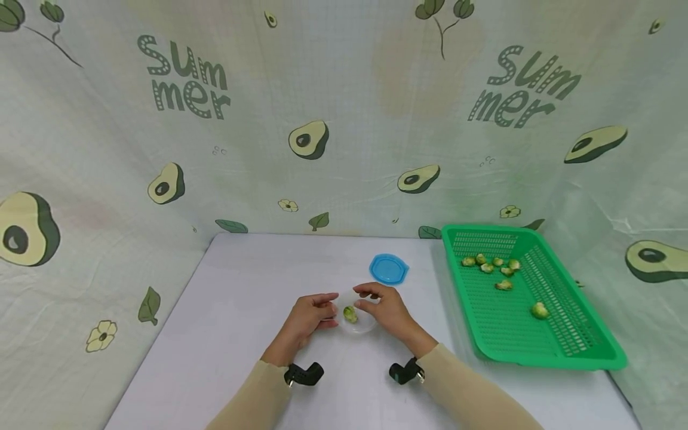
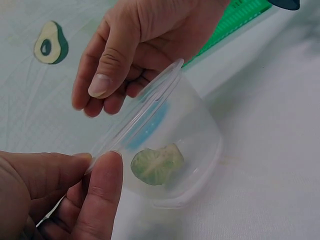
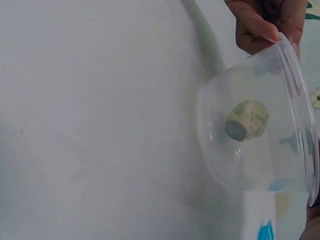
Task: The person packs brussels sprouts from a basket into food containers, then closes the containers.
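Note:
A clear plastic bowl (image 1: 364, 326) stands on the white table with a Brussels sprout (image 1: 350, 315) inside. My left hand (image 1: 309, 319) pinches the bowl's rim between thumb and fingers, as the left wrist view shows. Over the opposite side hovers my right hand (image 1: 391, 309), its fingers loosely bent and holding nothing; in the left wrist view it is beside the rim, and whether it touches is unclear. Through the bowl wall (image 3: 277, 160), the right wrist view shows the sprout (image 3: 248, 120) with its cut stem end toward the camera.
Behind the bowl lies a blue lid (image 1: 389, 269) on the table (image 1: 258, 275). At the right stands a green plastic basket (image 1: 564, 361) holding several Brussels sprouts (image 1: 504, 285), one of them (image 1: 540, 310) apart from the others. A printed curtain (image 1: 349, 89) hangs behind the table.

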Demonstrator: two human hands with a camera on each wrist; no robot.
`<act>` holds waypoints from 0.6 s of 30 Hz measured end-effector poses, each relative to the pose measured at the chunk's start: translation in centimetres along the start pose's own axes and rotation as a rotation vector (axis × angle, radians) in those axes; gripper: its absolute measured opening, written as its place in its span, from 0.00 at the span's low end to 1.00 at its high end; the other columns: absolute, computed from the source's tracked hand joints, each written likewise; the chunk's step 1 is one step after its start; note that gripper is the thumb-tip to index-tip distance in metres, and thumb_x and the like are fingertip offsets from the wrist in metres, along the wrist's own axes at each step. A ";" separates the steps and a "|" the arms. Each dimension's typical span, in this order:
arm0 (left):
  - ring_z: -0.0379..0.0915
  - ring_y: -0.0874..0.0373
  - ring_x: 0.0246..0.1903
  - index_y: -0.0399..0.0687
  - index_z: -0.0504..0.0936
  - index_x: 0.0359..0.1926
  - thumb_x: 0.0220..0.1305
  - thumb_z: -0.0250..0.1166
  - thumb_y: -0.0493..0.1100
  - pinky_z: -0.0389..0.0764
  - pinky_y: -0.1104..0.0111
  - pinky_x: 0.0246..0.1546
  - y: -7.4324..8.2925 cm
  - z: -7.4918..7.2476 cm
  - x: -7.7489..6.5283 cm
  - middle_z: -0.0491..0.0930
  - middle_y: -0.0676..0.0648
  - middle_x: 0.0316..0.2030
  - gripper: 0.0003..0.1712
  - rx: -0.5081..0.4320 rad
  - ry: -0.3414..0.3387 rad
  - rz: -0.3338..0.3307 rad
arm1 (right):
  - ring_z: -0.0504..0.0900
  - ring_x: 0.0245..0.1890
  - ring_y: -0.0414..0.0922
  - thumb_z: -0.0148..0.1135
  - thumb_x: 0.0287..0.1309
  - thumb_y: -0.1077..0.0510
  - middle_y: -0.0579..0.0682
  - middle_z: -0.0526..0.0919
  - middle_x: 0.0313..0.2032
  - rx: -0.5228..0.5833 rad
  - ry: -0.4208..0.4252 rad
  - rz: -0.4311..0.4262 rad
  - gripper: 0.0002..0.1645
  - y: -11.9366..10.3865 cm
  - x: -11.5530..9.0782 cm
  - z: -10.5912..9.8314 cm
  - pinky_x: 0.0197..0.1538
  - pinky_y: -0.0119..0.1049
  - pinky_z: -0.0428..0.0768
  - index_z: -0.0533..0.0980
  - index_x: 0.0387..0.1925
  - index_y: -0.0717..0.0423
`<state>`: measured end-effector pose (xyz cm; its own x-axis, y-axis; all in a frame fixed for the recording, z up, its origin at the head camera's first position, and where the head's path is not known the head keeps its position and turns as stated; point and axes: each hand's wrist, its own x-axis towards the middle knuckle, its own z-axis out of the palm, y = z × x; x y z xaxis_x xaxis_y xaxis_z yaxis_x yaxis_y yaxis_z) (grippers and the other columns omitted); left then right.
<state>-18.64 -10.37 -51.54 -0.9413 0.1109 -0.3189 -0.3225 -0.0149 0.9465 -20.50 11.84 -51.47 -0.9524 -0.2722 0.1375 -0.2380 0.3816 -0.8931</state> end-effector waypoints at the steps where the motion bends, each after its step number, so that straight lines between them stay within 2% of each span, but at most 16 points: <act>1: 0.82 0.57 0.37 0.35 0.81 0.66 0.69 0.67 0.29 0.92 0.67 0.40 0.0 0.0 0.0 0.79 0.46 0.39 0.25 0.005 0.003 0.000 | 0.83 0.53 0.49 0.74 0.65 0.60 0.54 0.89 0.51 0.003 -0.005 0.003 0.19 0.0 0.0 -0.1 0.58 0.46 0.82 0.86 0.56 0.56; 7: 0.82 0.57 0.36 0.35 0.81 0.66 0.69 0.67 0.29 0.91 0.67 0.40 -0.2 -0.1 0.0 0.79 0.46 0.39 0.25 0.011 0.006 -0.002 | 0.82 0.50 0.48 0.72 0.66 0.61 0.60 0.88 0.53 0.023 -0.004 -0.001 0.20 -0.1 0.1 -0.7 0.48 0.30 0.84 0.84 0.58 0.61; 14: 0.81 0.59 0.34 0.35 0.81 0.66 0.68 0.67 0.28 0.91 0.68 0.38 -0.3 -0.3 0.1 0.79 0.47 0.38 0.25 -0.002 -0.001 0.003 | 0.84 0.54 0.54 0.71 0.66 0.65 0.65 0.86 0.55 0.104 0.004 -0.010 0.22 -0.6 0.0 -1.3 0.53 0.25 0.83 0.82 0.61 0.63; 18: 0.81 0.59 0.34 0.34 0.81 0.66 0.68 0.66 0.28 0.91 0.68 0.38 -0.4 -0.3 0.2 0.78 0.47 0.38 0.25 -0.005 -0.006 0.008 | 0.84 0.56 0.56 0.71 0.66 0.64 0.65 0.86 0.55 0.131 0.003 -0.011 0.22 -0.8 -0.1 -1.6 0.54 0.26 0.82 0.83 0.61 0.61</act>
<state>-18.69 -10.63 -51.98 -0.9431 0.1164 -0.3115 -0.3159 -0.0211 0.9485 -20.47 12.99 -50.10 -0.9503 -0.2732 0.1490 -0.2220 0.2596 -0.9399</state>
